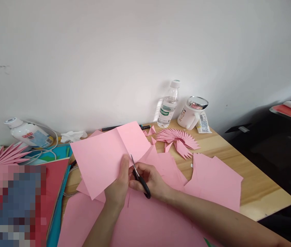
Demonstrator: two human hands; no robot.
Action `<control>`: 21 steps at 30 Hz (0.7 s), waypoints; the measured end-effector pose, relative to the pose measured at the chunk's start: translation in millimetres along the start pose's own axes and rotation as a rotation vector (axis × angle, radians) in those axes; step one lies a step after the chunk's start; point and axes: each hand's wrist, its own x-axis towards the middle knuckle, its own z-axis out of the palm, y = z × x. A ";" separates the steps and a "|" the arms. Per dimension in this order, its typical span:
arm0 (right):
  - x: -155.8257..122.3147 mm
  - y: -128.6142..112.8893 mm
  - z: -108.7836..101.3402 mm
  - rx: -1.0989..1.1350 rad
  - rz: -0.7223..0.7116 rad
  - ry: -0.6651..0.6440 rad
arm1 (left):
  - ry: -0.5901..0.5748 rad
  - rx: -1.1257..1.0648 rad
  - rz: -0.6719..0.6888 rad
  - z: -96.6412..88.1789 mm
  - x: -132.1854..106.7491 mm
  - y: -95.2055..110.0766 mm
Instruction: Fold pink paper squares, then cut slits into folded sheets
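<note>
My left hand (119, 180) grips the lower edge of a pink paper sheet (99, 156), thumb on top, holding it tilted above the table. A crease line runs across the sheet near its right part. My right hand (148, 178) is closed on black-handled scissors (144, 185), whose blades point up and left at the sheet's lower edge beside my left thumb. Whether the blades are cutting at this moment I cannot make out. Beneath both hands lie more pink sheets (145, 223), and a further stack of pink paper (214, 181) rests to the right.
Folded pink paper pieces (177, 139) form a fan near the wall. Behind them stand a water bottle (167, 108) and a white mug (190, 113). At left are a lying white bottle (29, 133), a crumpled tissue (73, 136), cables and a red folder (55, 192). The wooden table (266, 199) ends at right.
</note>
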 end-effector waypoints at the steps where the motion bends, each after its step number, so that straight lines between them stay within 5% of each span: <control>1: -0.1 0.3 0.0 0.002 0.002 -0.002 | -0.010 0.010 0.008 -0.5 0.4 -0.5; 21: -1.5 0.3 2.5 0.024 0.026 0.011 | -0.067 0.045 0.043 -6.1 7.2 -10.0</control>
